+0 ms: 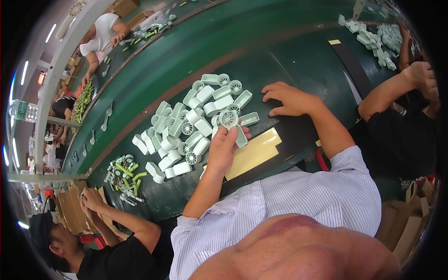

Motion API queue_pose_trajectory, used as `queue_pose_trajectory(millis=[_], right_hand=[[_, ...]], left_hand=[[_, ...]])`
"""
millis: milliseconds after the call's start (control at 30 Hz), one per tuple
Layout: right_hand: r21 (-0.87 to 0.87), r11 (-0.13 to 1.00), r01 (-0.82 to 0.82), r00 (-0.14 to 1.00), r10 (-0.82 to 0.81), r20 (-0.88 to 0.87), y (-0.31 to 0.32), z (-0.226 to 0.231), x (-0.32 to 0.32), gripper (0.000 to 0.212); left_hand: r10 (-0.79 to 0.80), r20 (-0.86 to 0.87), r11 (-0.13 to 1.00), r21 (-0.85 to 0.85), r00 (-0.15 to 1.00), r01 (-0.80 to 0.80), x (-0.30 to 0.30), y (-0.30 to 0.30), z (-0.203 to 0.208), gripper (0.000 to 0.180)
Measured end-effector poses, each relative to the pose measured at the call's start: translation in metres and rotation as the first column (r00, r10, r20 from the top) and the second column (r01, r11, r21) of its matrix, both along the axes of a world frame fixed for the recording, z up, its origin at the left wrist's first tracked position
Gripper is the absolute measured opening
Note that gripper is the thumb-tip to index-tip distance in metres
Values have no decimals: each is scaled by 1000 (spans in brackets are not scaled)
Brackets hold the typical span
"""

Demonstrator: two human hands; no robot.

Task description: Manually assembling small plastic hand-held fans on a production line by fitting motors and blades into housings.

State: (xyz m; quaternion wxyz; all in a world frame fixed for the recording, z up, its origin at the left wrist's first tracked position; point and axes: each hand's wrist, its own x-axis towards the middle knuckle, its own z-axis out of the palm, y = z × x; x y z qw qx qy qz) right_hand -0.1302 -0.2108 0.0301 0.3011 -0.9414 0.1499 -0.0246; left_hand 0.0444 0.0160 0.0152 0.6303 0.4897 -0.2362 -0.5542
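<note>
My left hand holds a pale green plastic fan casing between thumb and fingers. A round spoked grille forms one end, and a hollow box-shaped part extends from it. Just beyond lies a heap of similar casings, some showing their grilles, others their open troughs or closed backs. One casing rests at the heap's right edge, between my two hands. To the right, my right hand hovers over or rests on the green work surface, fingers apart and nothing in them; whether it touches is unclear.
A yellow sheet on a black strip lies before me. Small green and grey parts are heaped at left. Beyond runs a green conveyor carrying scattered parts. Co-workers sit close on both sides; another casing pile is far right.
</note>
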Motion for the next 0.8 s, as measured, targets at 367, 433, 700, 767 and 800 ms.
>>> queue_pose_trajectory(millis=[367,433,700,767,800], right_hand=[[49,998,33,999,-34,25,-3,-2,-6,38],[49,998,33,999,-34,23,-2,-3,-6,38],[34,998,49,998,-50,43,1,-4,-4,36],[46,998,52,998,-54,35,3,-2,-2,36],[57,996,67,997,-69,24,3,-2,-1,36]], left_hand=[[-59,-16,998,-25,998,59,0,7,-6,49],[-33,-68,999,-12,997,32,0,7,-5,44],[-24,-75,1000,-2,997,24,-1,7,-5,53],[-37,-50,999,1,998,37,0,8,-5,60],[-38,-66,999,13,997,39,-1,8,-3,59]])
